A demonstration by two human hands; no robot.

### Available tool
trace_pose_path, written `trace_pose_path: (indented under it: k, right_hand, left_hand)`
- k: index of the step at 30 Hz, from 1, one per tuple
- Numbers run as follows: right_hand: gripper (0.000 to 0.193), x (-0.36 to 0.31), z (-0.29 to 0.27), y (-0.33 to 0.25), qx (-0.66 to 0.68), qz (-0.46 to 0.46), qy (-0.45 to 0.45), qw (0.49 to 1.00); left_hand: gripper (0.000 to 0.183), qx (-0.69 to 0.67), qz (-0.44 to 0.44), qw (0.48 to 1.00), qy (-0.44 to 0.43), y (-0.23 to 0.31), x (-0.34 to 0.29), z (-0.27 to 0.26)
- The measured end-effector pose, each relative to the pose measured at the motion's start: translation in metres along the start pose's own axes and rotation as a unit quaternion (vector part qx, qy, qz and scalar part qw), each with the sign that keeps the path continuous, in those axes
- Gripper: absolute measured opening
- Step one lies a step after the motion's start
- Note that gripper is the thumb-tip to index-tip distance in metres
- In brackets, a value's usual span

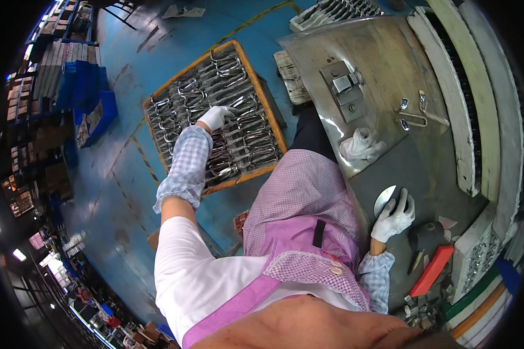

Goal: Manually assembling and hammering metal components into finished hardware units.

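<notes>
The person's left grip [216, 117], in a white glove, reaches into a shallow tray [253, 75] with an orange-edged rim, its fingertips among the bent, shiny metal parts [230, 67] that lie there in rows on grey lining; whether the fingers are closed around one of these cannot be told. The tray stands at the person's left, above the blue floor [125, 136], with parts spread over most of its width. The right grip [393, 222], also gloved in white, is closed on a dark rounded object [385, 200] with a pale, shiny face, over the grey part of the desk [390, 49]. Farther along the desk, a flat metal fixture [344, 90] carries a bright square block, and a crumpled white bundle [362, 145], cloth or glove, lies near it. To the right of these lie a few bent metal pieces [414, 121], apart from the fixture. Just beyond the right grip sits a dark round item [426, 236], with a red box-like thing [432, 271] near it. Long pale beams [448, 99] run along the right side, and blue bins [96, 116] stand well apart at the far left.
</notes>
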State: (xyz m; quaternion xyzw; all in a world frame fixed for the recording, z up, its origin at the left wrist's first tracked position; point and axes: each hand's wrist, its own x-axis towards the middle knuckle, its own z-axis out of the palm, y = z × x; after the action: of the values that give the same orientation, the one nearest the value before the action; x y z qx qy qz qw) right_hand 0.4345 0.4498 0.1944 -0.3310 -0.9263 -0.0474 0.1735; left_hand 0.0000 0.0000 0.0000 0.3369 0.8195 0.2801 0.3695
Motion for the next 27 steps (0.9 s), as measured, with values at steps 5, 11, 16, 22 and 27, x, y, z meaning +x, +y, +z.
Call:
trace_pose_path:
  k: [5,11,16,22,27]
  right_hand:
    - [0.036,0.028,0.016,0.002,0.021,-0.001,0.043,0.999]
    - [0.027,0.037,-0.004,-0.018,0.072,0.002,0.001,0.997]
    - [0.019,0.127,-0.018,-0.006,0.236,-0.025,0.052,0.970]
    - [0.049,0.177,0.064,-0.044,0.266,-0.043,-0.076,0.960]
    - [0.024,0.166,0.048,-0.048,0.620,0.202,-0.074,0.754]
  left_hand:
    - [0.047,0.126,-0.028,0.991,0.022,0.021,0.033,-0.018]
    - [0.050,0.173,-0.039,0.982,0.072,-0.032,0.034,-0.002]
    - [0.047,0.064,-0.181,0.971,0.143,-0.011,0.020,0.000]
    - [0.025,-0.134,0.046,0.921,0.362,0.221,-0.017,0.050]
    - [0.020,-0.083,0.242,0.902,0.346,0.384,-0.035,0.101]
